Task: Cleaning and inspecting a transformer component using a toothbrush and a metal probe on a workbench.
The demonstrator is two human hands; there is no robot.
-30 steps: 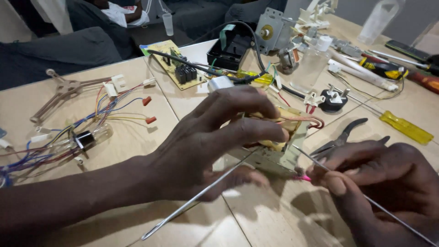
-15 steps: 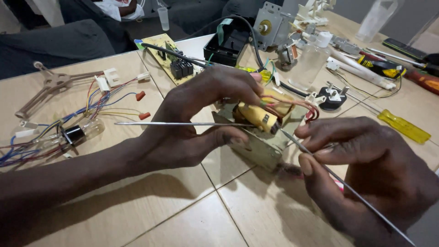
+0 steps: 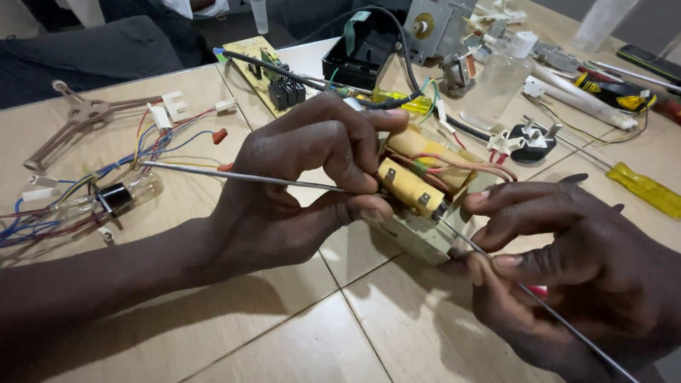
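Here, what I saw from the head camera:

Left hand: my left hand [image 3: 298,191] lay over the transformer [image 3: 425,191], fingers curled shut on it, thumb below and fingertips on its yellow-taped coil.

Upper rod: a thin metal rod [image 3: 234,175] ran from the middle-left of the table [image 3: 248,340] under my left fingers toward the transformer; I could not tell whether those fingers pinched it or merely crossed it.

Right hand: my right hand [image 3: 567,269] was closed around a second thin rod [image 3: 560,319], pinched between thumb and forefinger, its tip touching the transformer's lower right corner.

Transformer: it sat near the table's middle, slightly toward the far edge, tilted, with red and yellow leads [image 3: 468,164] looping from its top.

Left edge: a small glass bulb [image 3: 131,193] with a tangle of coloured wires [image 3: 64,206], and a tan three-armed roller support [image 3: 78,117] beyond them.

Far edge: a green circuit board [image 3: 266,81], a black box-shaped housing [image 3: 365,53] and a grey magnetron [image 3: 436,28].

Right edge: a black mains plug [image 3: 532,142] and a yellow-handled screwdriver [image 3: 645,188], well apart from my right hand.
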